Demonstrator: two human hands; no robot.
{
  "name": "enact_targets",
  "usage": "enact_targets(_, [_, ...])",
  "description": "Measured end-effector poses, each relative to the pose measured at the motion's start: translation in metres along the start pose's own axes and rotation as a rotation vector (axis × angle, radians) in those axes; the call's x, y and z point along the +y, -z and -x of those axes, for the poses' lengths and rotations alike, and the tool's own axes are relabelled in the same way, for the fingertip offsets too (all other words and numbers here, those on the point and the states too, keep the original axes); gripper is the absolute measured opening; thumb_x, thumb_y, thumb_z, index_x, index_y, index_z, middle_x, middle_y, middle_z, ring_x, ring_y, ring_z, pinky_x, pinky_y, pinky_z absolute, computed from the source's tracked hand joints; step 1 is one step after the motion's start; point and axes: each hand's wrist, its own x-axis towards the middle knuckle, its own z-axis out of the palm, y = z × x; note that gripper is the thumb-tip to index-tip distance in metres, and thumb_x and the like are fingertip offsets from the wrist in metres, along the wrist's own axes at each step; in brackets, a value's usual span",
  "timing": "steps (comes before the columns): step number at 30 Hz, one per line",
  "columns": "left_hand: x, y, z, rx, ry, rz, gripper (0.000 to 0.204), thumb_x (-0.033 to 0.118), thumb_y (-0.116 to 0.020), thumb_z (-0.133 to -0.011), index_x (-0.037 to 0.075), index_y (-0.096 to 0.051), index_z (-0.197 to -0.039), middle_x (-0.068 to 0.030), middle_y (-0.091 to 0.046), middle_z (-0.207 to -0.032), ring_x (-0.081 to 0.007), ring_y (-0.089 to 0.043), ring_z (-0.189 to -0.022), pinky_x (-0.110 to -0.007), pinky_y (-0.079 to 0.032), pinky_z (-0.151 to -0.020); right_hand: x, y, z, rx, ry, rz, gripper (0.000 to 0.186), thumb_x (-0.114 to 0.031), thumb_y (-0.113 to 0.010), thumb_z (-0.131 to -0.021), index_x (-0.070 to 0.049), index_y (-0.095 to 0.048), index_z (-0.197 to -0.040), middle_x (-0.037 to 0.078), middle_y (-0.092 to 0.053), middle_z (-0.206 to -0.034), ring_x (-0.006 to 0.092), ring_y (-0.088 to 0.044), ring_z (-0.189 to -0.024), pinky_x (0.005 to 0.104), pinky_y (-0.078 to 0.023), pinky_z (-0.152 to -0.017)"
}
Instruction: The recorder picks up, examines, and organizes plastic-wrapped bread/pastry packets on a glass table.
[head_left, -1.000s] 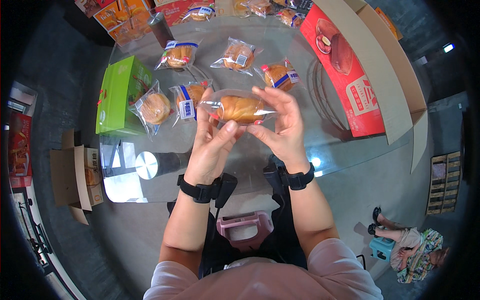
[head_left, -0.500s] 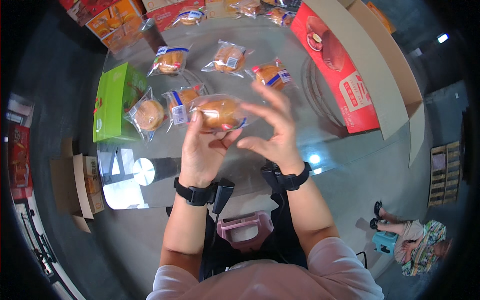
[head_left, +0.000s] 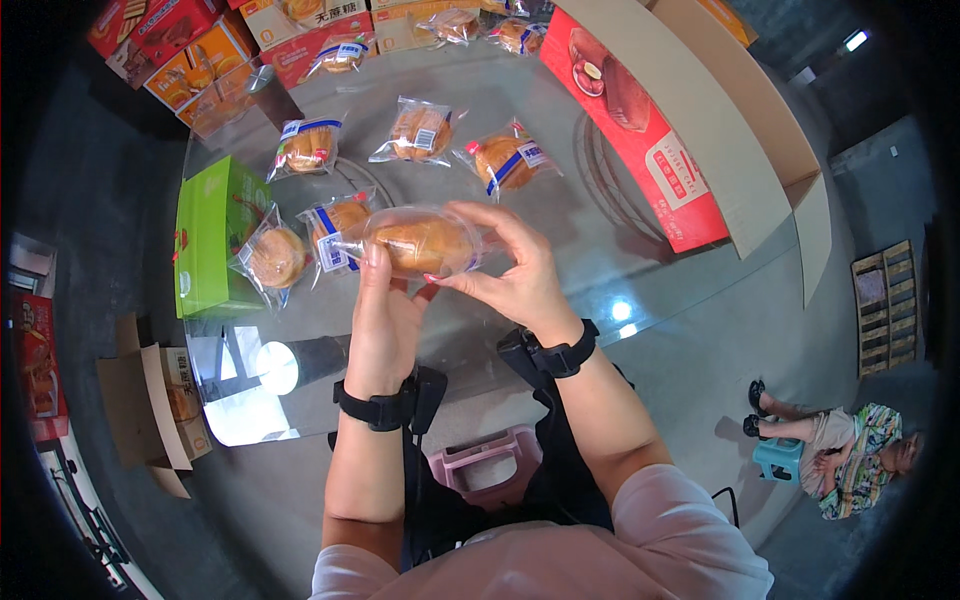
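Observation:
A golden bread roll in a clear plastic wrapper [head_left: 420, 247] is held up over the glass table between both my hands. My left hand [head_left: 387, 315] grips its left side, with the thumb on top and the fingers underneath. At the wrapper's right end, my right hand [head_left: 520, 268] closes on it with thumb and fingers. Just behind lies another wrapped bread [head_left: 345, 215], partly hidden by the held one. A flat round wrapped bread [head_left: 277, 256] rests left of it. Farther back are three more: a left one [head_left: 305, 148], a middle one [head_left: 420, 132] and a right one [head_left: 508, 160].
A green box [head_left: 215, 240] stands at the table's left edge, a large open red carton [head_left: 640, 130] at the right. A dark cylinder [head_left: 273, 97] and more boxes [head_left: 300, 25] line the back. Another person [head_left: 850, 460] sits at the lower right. An open carton [head_left: 145, 400] stands lower left.
My right hand, spread and apart from the wrapper before, has closed on its right end. My left hand keeps its hold. The whole view has shifted slightly.

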Motion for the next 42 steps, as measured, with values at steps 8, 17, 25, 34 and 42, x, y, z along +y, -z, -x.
enact_targets(8, [0.005,0.002,-0.006,-0.033,-0.101,0.055,0.046,0.035,-0.040,-0.101,0.008,-0.039,-0.137,-0.0095,-0.049,-0.134,-0.0234,-0.047,-0.123,-0.043,-0.037,-0.102,-0.002,0.000,-0.003,0.064,0.098,0.044,0.069,0.000,-0.083,-0.062,-0.007,-0.058,-0.126,0.011,-0.059,-0.126,0.0218,-0.059,-0.111,0.0312,-0.054,-0.084])
enact_targets(17, [0.006,0.017,-0.007,-0.016,0.010,0.143,0.043,0.034,-0.044,-0.099,0.008,-0.041,-0.134,-0.0092,-0.051,-0.127,-0.0218,-0.052,-0.113,-0.040,-0.040,-0.098,0.004,-0.004,0.000,0.049,0.127,-0.133,0.041,-0.006,-0.075,-0.078,-0.002,-0.064,-0.117,0.013,-0.060,-0.124,0.0207,-0.061,-0.107,0.0286,-0.054,-0.082])
enact_targets(25, [0.004,0.012,-0.007,0.372,-0.739,-1.052,0.063,0.026,-0.061,-0.092,0.004,-0.031,-0.143,-0.0152,-0.040,-0.140,-0.0284,-0.034,-0.134,-0.044,-0.026,-0.110,-0.001,0.005,-0.001,0.249,-0.072,-0.147,0.020,-0.005,-0.068,-0.086,-0.001,-0.069,-0.106,0.008,-0.064,-0.098,0.0092,-0.061,-0.078,0.0208,-0.051,-0.067])
enact_targets(34, [0.008,0.006,-0.003,0.109,-0.476,-0.612,0.009,0.009,-0.058,-0.094,0.001,-0.059,-0.099,-0.0047,-0.064,-0.098,-0.0095,-0.058,-0.089,-0.023,-0.045,-0.081,-0.005,0.004,-0.002,0.147,-0.151,-0.207,0.014,-0.007,-0.070,-0.085,0.001,-0.070,-0.097,0.006,-0.064,-0.094,0.0083,-0.060,-0.077,0.0195,-0.049,-0.063])
enact_targets(42, [0.006,0.015,-0.007,0.202,-0.446,-0.524,0.009,0.011,-0.060,-0.094,0.002,-0.060,-0.097,-0.0007,-0.063,-0.087,-0.0061,-0.054,-0.078,-0.021,-0.044,-0.071,0.003,0.006,-0.002,0.039,-0.121,-0.242,0.032,-0.017,-0.075,-0.081,-0.002,-0.066,-0.108,0.006,-0.065,-0.104,0.0115,-0.060,-0.091,0.0236,-0.049,-0.072])
